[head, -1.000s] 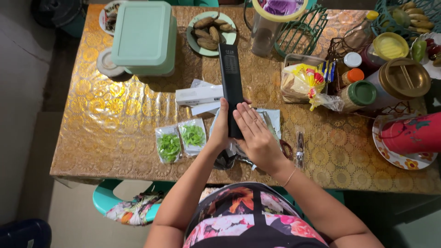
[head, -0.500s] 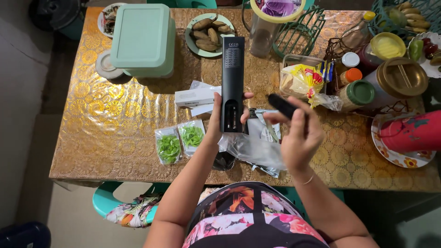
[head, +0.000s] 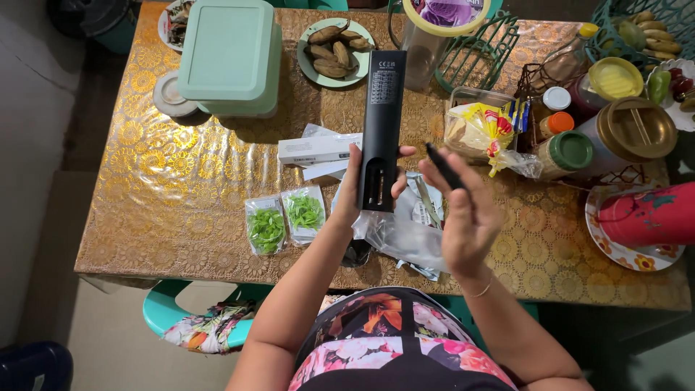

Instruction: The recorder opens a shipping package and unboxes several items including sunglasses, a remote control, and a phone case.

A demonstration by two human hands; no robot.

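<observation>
Hiding part of the clear plastic wrapper (head: 402, 235) on the table, the person's 2 forearms also cover whatever dark thing lies under the left wrist, and it cannot be made out. The pitcher (head: 434, 29) at the top edge, the basket of bananas (head: 648, 25) in the top right corner and the red cup (head: 648, 210) on the flowered plate (head: 622, 250) at the right are all cut off by the frame.

A white oblong box (head: 315, 149) lies flat on the gold patterned tablecloth (head: 174, 188), just left of the hands. Nearer the table edge sit 2 small clear packets of green pieces (head: 284, 219), side by side. A pale green lidded container (head: 228, 54) stands at the upper left, a plate of brown food (head: 334, 52) beside it. To the right are a bag with yellow and red print (head: 483, 130) and jars with green (head: 572, 147), orange and gold lids.

The left hand (head: 352, 194) is clenched around the lower end of a long black remote (head: 381, 123), held up above the table with its back toward the camera and the battery bay open, fingers wrapped round one side and thumb on the other. The right hand (head: 467, 217) pinches the thin black battery cover (head: 443, 166) between thumb and fingertips, just right of the remote and apart from it.
</observation>
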